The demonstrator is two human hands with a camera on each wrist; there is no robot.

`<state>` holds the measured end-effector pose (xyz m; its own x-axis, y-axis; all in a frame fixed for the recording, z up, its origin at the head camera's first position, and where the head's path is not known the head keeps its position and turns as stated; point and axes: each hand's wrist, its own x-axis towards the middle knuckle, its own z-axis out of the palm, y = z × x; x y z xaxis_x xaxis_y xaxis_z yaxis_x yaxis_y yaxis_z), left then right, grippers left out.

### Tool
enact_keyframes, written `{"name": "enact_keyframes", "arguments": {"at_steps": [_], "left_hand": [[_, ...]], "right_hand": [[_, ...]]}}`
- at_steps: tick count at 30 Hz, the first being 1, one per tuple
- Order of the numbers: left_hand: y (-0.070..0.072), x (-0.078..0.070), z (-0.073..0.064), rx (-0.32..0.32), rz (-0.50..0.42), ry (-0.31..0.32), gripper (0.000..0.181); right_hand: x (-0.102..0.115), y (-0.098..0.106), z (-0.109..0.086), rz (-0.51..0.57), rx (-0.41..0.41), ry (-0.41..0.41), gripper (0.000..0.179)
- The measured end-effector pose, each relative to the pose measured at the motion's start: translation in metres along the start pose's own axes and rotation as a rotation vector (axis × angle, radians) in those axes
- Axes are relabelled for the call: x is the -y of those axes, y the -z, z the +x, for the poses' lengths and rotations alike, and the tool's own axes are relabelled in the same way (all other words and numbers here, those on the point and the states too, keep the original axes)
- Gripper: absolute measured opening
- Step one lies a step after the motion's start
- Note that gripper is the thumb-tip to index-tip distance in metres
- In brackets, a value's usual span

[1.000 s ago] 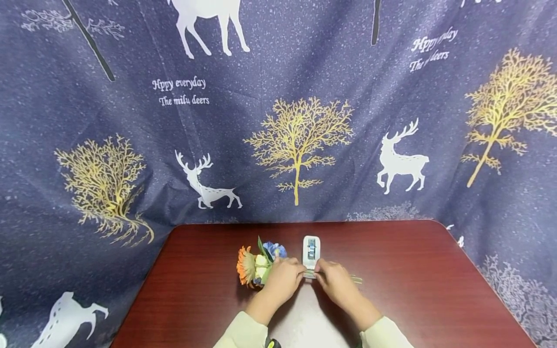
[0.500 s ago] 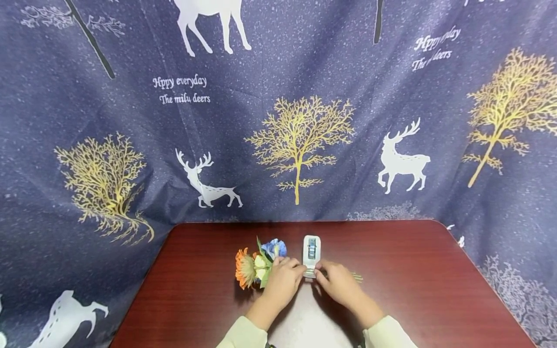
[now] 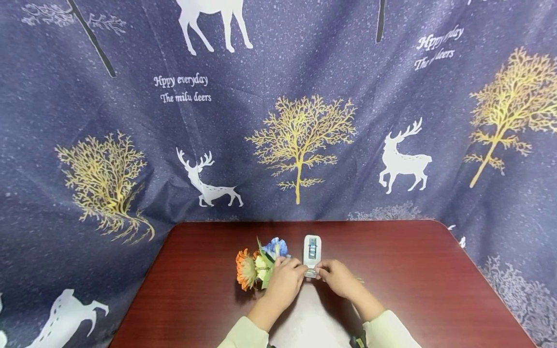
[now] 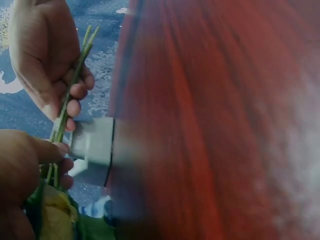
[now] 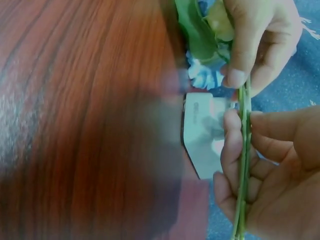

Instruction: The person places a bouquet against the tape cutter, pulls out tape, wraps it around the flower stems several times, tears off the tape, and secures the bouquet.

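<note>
A small bunch of flowers lies sideways in both hands, with an orange flower (image 3: 245,270), a pale yellow one (image 3: 262,265) and a blue one (image 3: 276,247) at the left end. My left hand (image 3: 285,282) pinches the green stems (image 4: 75,75) just below the blooms. Farther along, my right hand (image 5: 280,165) holds the same stems between thumb and curled fingers. Directly beneath them stands a pale tape dispenser (image 3: 312,249), its front end close to the fingertips of both hands. In the head view, the right hand covers most of the stem ends.
The dark red wooden table (image 3: 404,270) has rounded far corners, and a bright glare lies on its near middle. Behind it hangs a blue cloth (image 3: 230,130) printed with deer and trees.
The right hand has shifted and turned slightly at the stems, so less of their ends shows beyond it. The blue flower has come up a little; the left hand keeps its grip.
</note>
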<state>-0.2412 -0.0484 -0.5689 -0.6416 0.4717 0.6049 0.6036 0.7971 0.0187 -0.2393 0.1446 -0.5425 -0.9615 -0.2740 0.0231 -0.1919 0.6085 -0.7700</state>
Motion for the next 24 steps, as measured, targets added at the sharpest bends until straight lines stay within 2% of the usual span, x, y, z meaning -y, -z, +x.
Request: {"name": "enact_keyframes", "arguments": {"at_steps": [6,14,17,24], "left_hand": [[0.012,-0.005,0.008,0.121,-0.023,0.076,0.009],[0.021,-0.003,0.021,0.28,-0.14,0.166,0.012],[0.024,-0.001,0.025,0.318,-0.169,0.192,0.009],[0.033,-0.001,0.033,0.426,-0.127,0.187,0.014]], "right_hand": [[0.002,0.0,0.0,0.014,-0.025,-0.016,0.01],[0.005,0.001,0.0,-0.02,-0.05,-0.039,0.009],[0.005,0.001,0.0,-0.033,-0.049,-0.03,0.009],[0.006,0.0,0.0,-0.071,-0.06,-0.044,0.009]]}}
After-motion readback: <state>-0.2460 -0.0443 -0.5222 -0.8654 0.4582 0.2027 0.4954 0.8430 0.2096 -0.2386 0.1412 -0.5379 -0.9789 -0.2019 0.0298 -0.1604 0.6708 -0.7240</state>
